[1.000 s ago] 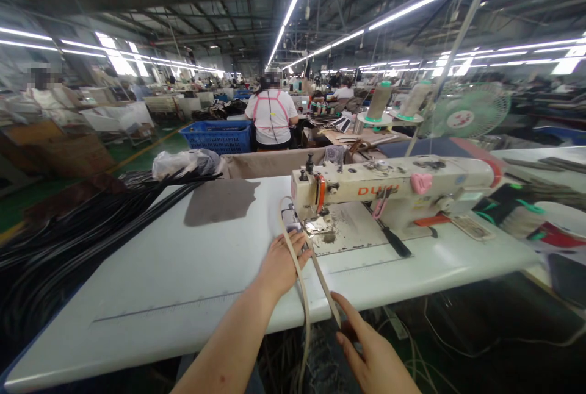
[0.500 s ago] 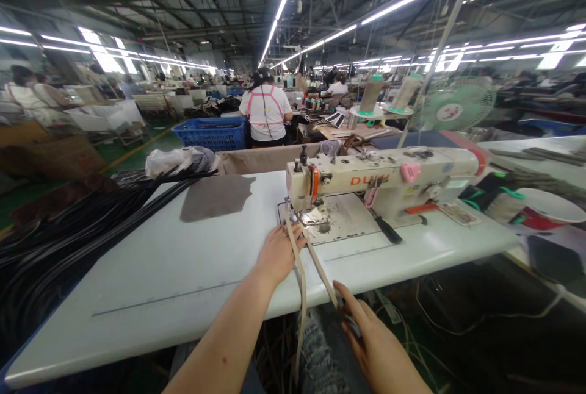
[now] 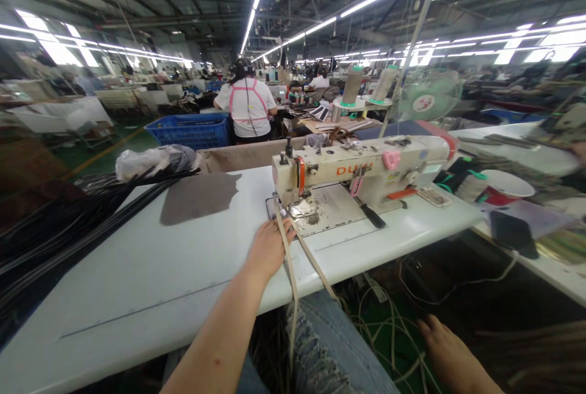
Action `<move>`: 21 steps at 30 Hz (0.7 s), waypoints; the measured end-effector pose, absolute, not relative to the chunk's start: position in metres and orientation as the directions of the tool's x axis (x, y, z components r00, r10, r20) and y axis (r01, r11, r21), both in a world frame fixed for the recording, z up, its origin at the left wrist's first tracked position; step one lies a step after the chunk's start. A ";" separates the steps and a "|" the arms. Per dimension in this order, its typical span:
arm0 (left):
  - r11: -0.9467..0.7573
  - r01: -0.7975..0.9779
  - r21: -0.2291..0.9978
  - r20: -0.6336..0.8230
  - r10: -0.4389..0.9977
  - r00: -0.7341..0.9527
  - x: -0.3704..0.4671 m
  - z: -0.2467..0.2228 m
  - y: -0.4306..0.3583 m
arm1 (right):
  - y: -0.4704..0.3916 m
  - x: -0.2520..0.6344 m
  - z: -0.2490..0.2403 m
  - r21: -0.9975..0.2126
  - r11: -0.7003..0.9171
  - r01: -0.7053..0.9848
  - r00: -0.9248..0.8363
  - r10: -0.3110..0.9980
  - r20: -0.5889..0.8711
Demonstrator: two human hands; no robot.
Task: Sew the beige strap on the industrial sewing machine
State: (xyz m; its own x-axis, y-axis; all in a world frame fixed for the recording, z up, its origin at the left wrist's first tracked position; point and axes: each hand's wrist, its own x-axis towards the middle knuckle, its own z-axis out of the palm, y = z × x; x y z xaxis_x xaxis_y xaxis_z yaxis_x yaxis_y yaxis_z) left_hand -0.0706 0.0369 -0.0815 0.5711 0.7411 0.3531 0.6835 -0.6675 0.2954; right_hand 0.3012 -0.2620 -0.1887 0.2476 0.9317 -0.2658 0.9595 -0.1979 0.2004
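Note:
My left hand rests on the sewing machine's bed just in front of the presser foot, its fingers closed on a narrow beige strip. Another beige length runs over this hand from the needle area and hangs past the table edge to my lap. The white sewing machine has a pink clip and orange lettering. Below the table edge, right of my thigh, my right hand reaches out with fingers extended, slightly blurred. Nothing shows in it, and the strip is apart from it.
Black strips are heaped on the left. A dark fabric piece lies on the white table. Loose beige strips hang below. Ahead are a blue crate and a seated co-worker. Thread cones and a fan stand behind.
My right hand has left the strip by the table edge and moved right and down, away from my lap. The left hand stays by the presser foot. The view has turned slightly right.

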 end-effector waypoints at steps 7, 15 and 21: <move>-0.689 0.634 0.350 0.329 0.725 0.605 -0.078 -0.089 0.041 | -0.287 0.369 -0.160 0.386 -0.345 0.856 0.475 0.819 -0.321; -0.716 0.635 0.290 0.344 0.697 0.629 -0.081 -0.106 0.054 | -0.290 0.438 -0.136 0.436 -0.403 0.805 0.537 0.807 -0.245; -0.714 0.637 0.291 0.350 0.699 0.624 -0.082 -0.107 0.055 | -0.294 0.469 -0.114 0.457 -0.462 0.760 0.585 0.793 -0.170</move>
